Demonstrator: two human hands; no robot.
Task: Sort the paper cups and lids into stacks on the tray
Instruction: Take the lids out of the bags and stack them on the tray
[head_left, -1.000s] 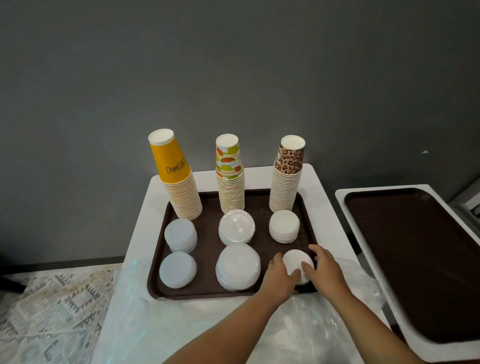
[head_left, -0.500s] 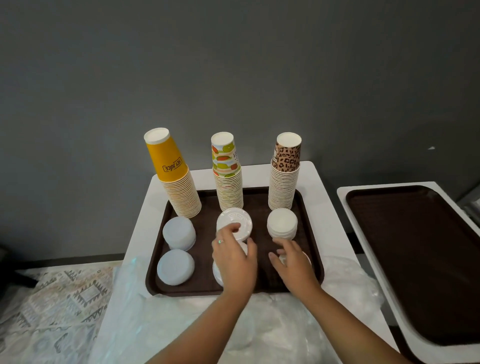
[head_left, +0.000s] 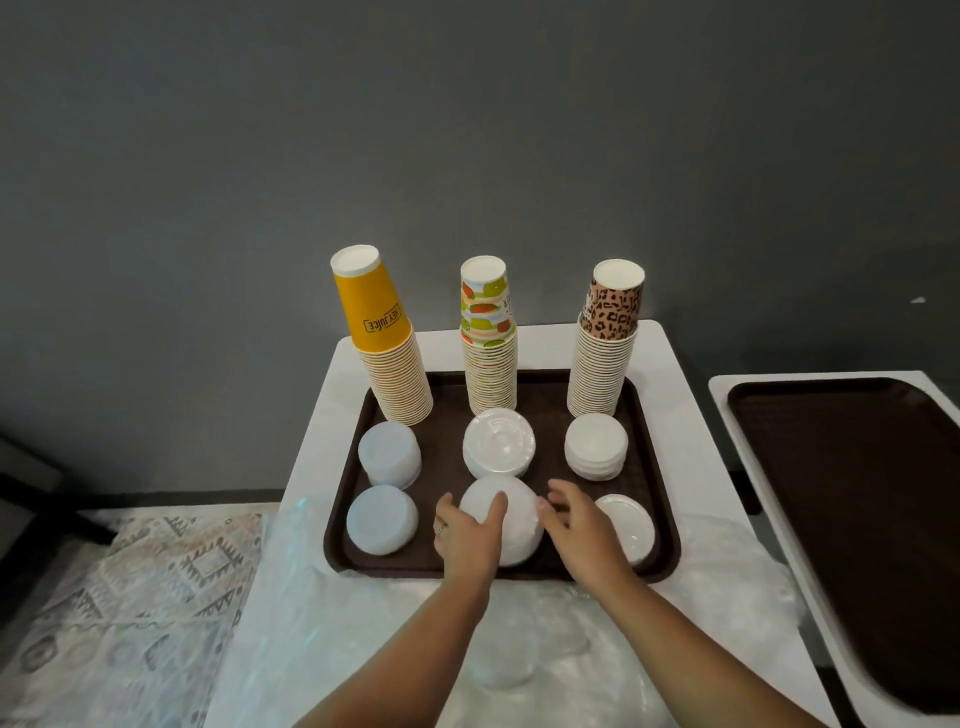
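Head view: yellow cup stack (head_left: 387, 338) reads "HEY JUICE", upside down; fruit-print cup stack (head_left: 488, 338) has lettering too small to read; leopard-print cup stack (head_left: 605, 338) at rear R; all stand on brown tray (head_left: 654, 467) w/ six lid piles in front; left hand (head_left: 470, 535) curls round front-centre lid stack (head_left: 501, 519); right hand (head_left: 579, 525), fingers bent, touches its R side, beside flat lid (head_left: 626, 525); second tray (head_left: 857, 519) on R holds nothing visible.
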